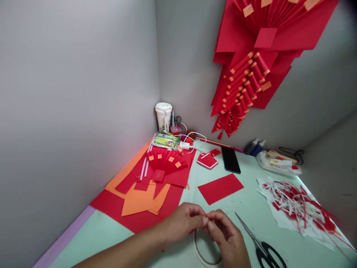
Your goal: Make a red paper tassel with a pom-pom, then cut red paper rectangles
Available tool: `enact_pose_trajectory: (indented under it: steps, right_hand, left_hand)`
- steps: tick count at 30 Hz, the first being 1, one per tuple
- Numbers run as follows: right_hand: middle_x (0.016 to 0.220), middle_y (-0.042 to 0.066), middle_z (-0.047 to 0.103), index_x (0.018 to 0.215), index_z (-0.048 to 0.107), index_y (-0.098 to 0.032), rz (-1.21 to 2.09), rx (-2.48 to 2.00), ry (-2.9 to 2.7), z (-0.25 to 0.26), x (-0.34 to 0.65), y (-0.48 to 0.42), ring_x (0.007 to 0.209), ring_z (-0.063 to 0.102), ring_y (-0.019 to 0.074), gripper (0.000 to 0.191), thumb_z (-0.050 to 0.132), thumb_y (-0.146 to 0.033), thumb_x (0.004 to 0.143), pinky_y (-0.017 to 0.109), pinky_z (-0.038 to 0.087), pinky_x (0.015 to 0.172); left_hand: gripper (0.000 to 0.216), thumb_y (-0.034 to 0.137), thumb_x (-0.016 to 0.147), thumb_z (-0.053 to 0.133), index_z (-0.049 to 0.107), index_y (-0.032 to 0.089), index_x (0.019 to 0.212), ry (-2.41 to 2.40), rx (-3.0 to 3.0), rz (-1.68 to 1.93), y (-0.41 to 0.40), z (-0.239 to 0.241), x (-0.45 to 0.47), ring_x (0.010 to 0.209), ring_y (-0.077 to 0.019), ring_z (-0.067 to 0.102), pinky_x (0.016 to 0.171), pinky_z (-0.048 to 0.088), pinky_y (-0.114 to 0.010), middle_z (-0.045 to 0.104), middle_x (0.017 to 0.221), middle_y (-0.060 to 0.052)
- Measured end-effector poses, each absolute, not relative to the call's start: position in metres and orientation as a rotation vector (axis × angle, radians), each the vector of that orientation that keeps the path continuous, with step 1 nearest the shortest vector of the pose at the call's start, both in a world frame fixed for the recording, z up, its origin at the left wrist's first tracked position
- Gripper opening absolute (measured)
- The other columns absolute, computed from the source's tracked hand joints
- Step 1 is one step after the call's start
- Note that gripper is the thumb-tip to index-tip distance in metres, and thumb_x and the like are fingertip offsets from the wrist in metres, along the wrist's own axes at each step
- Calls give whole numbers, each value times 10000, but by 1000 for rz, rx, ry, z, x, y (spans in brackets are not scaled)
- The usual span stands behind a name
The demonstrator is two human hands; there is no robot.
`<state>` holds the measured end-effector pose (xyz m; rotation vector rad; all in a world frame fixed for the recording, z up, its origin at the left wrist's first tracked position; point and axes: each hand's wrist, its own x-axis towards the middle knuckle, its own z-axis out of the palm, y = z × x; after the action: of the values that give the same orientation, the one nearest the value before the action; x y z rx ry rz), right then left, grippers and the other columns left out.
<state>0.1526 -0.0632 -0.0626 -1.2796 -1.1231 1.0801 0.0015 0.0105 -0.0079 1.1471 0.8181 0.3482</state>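
Head view: my left hand (191, 217) and right hand (228, 235) meet at pinched fingertips by a tape roll (197, 252) on the near worktop (173, 253); whether they grip anything, I cannot tell. Scissors (260, 243) lie right.

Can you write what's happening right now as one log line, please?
left hand: meeting right hand | anything held: cannot tell | tape roll: partly hidden by right hand | scissors: beside right hand | red paper rectangle: beyond hands

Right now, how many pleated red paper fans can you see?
2: one wall fan at upper right, cut off by the top edge; one table fan lying on red paper, left of the phone. More may be out of view.
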Motion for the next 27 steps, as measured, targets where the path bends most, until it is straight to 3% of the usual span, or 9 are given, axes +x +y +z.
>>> enact_pose_trajectory:
  steps: [3, 5, 10, 15, 27]
  right_hand:
    - [858, 39, 640, 951, 645, -216, 967, -1328, -1170, -63, 152, -62, 789, 629, 185, 172, 567, -354, 884, 246, 508, 703]
    - [880, 48, 639, 971, 647, -213, 891, -1373, -1269, -63, 152, -60, 821, 623, 189, 161, 543, -309, 896, 260, 493, 732]
    - [829, 41, 632, 906, 677, -204, 824, -1465, -1497, -57, 150, -53, 744, 606, 173, 121, 568, -201, 855, 256, 469, 670]
    - [790, 32, 607, 877, 674, -207, 844, -1398, -1638, -50, 149, -57, 717, 603, 169, 107, 575, -189, 842, 260, 458, 656]
    - [758, 50, 657, 851, 659, -232, 840, -1353, -1767, -66, 154, -58, 667, 639, 184, 143, 525, -232, 899, 260, 489, 587]
  left_hand:
    - [216, 353, 738, 641, 646, 138, 757, 850, 1184, 405, 14, -2, -2, 579, -95, 369, 590, 282, -239, 566, 675, 22]
    - [233, 381, 795, 597, 636, 151, 782, 893, 1203, 457, 17, 4, -6, 567, -98, 342, 570, 266, -240, 511, 636, 36]
    - [261, 424, 863, 534, 615, 180, 818, 878, 1190, 632, 20, 16, -13, 708, -135, 448, 669, 333, -245, 580, 796, -2]
    - [271, 440, 860, 542, 610, 182, 812, 850, 1148, 594, 17, 17, -11, 814, -177, 505, 746, 364, -265, 595, 818, -20]
    - [294, 439, 775, 607, 629, 148, 733, 841, 1028, 593, 18, 9, -1, 721, -165, 505, 738, 381, -284, 607, 758, -40]
